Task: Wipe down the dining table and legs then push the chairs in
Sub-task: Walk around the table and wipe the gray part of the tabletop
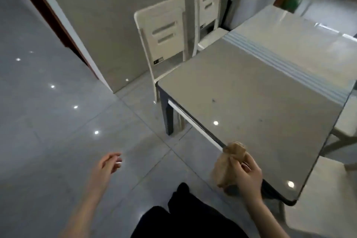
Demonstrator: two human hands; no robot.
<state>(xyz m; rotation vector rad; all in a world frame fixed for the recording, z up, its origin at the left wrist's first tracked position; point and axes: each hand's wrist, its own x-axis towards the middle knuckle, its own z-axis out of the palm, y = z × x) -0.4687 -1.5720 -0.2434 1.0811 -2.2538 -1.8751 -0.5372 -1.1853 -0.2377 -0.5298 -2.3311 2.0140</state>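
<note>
A grey glossy dining table [257,92] fills the right half of the head view, with a dark leg [168,118] under its far-left corner. My right hand [249,176] is shut on a crumpled tan cloth [229,160], which presses against the table's near-left edge. My left hand [108,164] hangs over the floor to the left, fingers loosely apart and holding nothing. Two white chairs stand along the far side: one [166,33] at the table's corner, another [209,2] further back.
A grey wall [100,15] with a dark door frame [46,9] runs behind the chairs. Shiny grey floor tiles [58,112] spread to the left. Part of another pale chair [345,129] shows at the table's right side. My dark-clothed legs [183,216] are at the bottom.
</note>
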